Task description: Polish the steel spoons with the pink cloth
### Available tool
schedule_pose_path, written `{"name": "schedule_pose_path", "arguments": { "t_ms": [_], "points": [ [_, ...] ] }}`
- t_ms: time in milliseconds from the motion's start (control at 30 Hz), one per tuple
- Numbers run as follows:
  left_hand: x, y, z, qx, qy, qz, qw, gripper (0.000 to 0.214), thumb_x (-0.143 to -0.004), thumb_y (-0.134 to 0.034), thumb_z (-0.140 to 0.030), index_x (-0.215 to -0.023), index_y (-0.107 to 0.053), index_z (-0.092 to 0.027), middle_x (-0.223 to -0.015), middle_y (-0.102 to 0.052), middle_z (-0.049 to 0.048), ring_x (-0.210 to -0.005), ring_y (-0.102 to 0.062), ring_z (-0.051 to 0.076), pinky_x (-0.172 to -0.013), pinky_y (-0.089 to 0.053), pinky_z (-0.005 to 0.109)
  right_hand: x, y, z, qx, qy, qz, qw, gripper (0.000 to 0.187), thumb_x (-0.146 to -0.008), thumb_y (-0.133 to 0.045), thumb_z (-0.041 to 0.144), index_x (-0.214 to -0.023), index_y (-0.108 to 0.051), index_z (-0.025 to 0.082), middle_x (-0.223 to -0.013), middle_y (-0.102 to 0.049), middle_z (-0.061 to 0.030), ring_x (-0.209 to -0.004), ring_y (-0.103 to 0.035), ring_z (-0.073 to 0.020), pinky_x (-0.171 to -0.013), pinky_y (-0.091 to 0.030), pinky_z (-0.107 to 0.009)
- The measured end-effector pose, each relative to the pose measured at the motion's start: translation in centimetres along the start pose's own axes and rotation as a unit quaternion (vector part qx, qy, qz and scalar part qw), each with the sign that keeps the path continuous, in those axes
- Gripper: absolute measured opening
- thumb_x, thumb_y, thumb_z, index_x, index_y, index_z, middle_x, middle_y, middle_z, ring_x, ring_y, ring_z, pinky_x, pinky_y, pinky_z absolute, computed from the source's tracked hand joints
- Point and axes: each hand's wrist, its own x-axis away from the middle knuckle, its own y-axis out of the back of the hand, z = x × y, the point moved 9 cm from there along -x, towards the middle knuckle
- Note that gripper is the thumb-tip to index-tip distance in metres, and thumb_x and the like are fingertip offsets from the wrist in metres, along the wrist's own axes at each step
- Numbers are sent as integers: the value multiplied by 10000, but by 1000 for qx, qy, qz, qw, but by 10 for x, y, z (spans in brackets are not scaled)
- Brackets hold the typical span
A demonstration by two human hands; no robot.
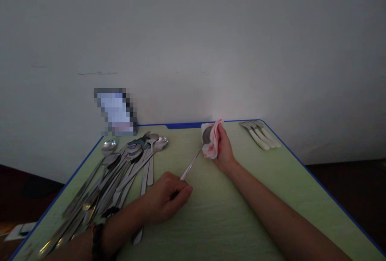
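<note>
The left hand (169, 198) is closed around the end of the handle of a metal spoon (207, 135), its slim neck slanting up and away to the right. The spoon's bowl lies in a fold of a white cloth or tissue with pink patches (215, 138), its face partly showing between the layers. The right hand (224, 148) grips that cloth from the right side, its fingers mostly hidden behind the folds. Both hands are over the middle of a pale green tabletop (223, 220) with a blue edge. A dark bracelet (97, 240) circles the left wrist. Left of the spoon, partly covered by the left forearm, spreads a loose heap of metal cutlery (129, 154), spoons among it, many overlapping. Beyond the right hand, near the far right corner, three forks with pale handles (259, 138) lie side by side, tines away. At the far left corner stands a pixelated device with a bright screen (116, 110), before a plain grey wall (193, 52).
</note>
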Motion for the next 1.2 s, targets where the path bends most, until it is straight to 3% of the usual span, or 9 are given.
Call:
{"name": "schedule_pose_path", "arguments": {
  "t_ms": [100,267,367,500,600,733,933,1200],
  "points": [
    [-1,3,4,6,23,-22,999,395,-907,-341,-269,-532,-245,-194,-503,-220,-70,-436,-253,66,-471,-207,224,0,-2,0,-74,-18,7,997,239,-680,-571,444,-658,-559,207,-558,-549,44,-501,-487,-110,-511,-417,-242],
    [-3,7,4,-8,39,-43,998,388,-898,-340,-261,-531,-236,-193,-503,-196,-72,-434,-227,61,-456,-181,223,4,-11,-8,-54,-49,52,996,102,-600,-630,279,-641,-592,194,-586,-566,52,-539,-482,-110,-573,-444,-248],
    [-3,11,4,-18,39,-64,997,383,-898,-331,-257,-532,-241,-193,-501,-197,-71,-432,-232,61,-450,-180,217,3,-13,-8,-32,-31,63,997,148,-624,-672,287,-725,-624,191,-662,-605,42,-586,-517,-106,-609,-460,-240],
    [-2,16,8,-42,52,-96,993,385,-889,-331,-268,-521,-244,-193,-496,-192,-71,-427,-228,61,-450,-179,215,-6,3,-7,-60,0,-5,998,189,-679,-663,359,-790,-620,211,-774,-648,15,-710,-576,-132,-671,-482,-258],
    [-2,17,12,-49,62,-104,991,388,-886,-330,-272,-516,-245,-193,-490,-189,-71,-424,-225,61,-448,-183,215,-12,7,-7,-81,9,-15,997,192,-730,-599,406,-787,-617,224,-807,-651,9,-741,-580,-145,-649,-477,-266],
    [-1,15,13,-60,65,-98,991,394,-890,-328,-272,-512,-250,-192,-484,-184,-71,-408,-229,59,-446,-178,216,-8,-1,-3,21,39,21,999,203,-730,-607,403,-815,-640,222,-780,-639,16,-667,-538,-128,-606,-432,-244],
    [-3,11,4,-144,31,-84,986,379,-861,-371,-215,-493,-284,-186,-453,-222,-72,-386,-252,60,-455,-187,225,9,-19,13,185,123,67,973,222,-715,-649,347,-902,-649,226,-830,-650,-7,-717,-536,-148,-700,-419,-268],
    [-2,6,-1,-186,0,-75,980,370,-851,-412,-203,-483,-383,-175,-435,-288,-62,-388,-263,73,-470,-187,242,-3,6,1,147,108,-23,983,169,-729,-597,354,-808,-610,206,-750,-593,12,-710,-507,-146,-668,-408,-257]
  ]
}}
